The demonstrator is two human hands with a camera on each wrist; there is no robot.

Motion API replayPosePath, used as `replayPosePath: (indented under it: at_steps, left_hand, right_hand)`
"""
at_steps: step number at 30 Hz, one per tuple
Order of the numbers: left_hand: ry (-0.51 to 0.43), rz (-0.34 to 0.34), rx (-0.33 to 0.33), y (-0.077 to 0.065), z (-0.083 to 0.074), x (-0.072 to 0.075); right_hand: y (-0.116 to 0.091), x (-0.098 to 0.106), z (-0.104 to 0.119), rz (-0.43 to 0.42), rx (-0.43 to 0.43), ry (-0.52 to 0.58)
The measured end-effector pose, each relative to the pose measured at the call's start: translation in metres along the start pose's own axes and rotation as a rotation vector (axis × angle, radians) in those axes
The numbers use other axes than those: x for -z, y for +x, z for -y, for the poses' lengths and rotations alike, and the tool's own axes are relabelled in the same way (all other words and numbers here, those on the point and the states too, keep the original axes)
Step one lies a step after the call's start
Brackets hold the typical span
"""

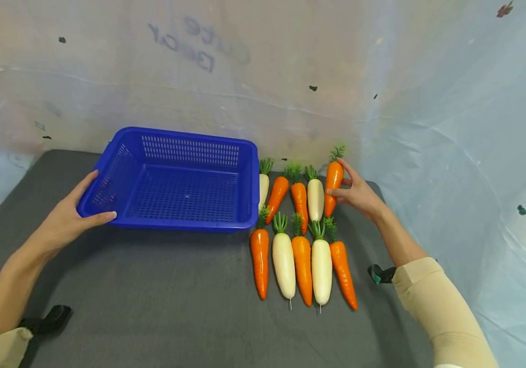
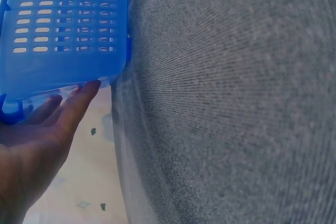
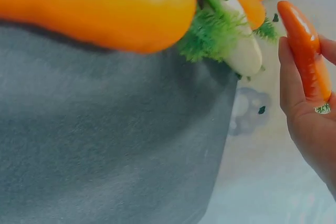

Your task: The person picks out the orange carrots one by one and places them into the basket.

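A blue plastic basket (image 1: 184, 224) with slotted walls sits on the grey table, with nothing inside it. My left hand (image 1: 66, 219) grips its left end, thumb over the near rim and fingers along the outer wall; the left wrist view shows these fingers against the basket's side (image 2: 63, 69). At the back right, my right hand (image 1: 359, 195) holds an orange carrot (image 1: 334, 178) with green leaves between thumb and fingers. In the right wrist view this carrot (image 3: 304, 45) appears raised off the table. Just left of it lies a white radish (image 1: 315, 199).
Two rows of carrots and white radishes lie right of the basket, among them a front carrot (image 1: 259, 263), a front radish (image 1: 283, 266) and a rightmost carrot (image 1: 344, 276). Behind the grey table (image 1: 175, 301) hangs a pale plastic sheet (image 1: 263, 76), which also covers the right side.
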State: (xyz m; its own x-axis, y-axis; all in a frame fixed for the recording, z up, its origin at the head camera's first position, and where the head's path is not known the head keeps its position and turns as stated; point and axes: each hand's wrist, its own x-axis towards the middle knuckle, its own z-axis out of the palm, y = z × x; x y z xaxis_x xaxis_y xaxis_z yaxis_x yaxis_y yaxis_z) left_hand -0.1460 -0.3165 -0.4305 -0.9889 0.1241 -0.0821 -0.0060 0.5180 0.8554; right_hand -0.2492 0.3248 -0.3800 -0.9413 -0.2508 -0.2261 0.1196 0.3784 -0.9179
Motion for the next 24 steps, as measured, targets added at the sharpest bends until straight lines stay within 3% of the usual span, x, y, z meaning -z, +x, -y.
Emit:
replayPosePath:
  at_steps: [10,19,24]
  left_hand:
    - [-0.006,-0.011,0.005,0.000,0.001,0.000]
    - [0.029,-0.002,0.006,-0.003,0.003,0.000]
    - [0.010,-0.010,0.005,-0.003,0.001,0.000]
  right_hand:
    - [0.002,-0.016,0.026,0.017,0.045,-0.048]
    - [-0.008,-0.046,0.047,0.054,0.057,-0.083]
    - [-0.003,-0.064,0.065,0.074,0.077,-0.093]
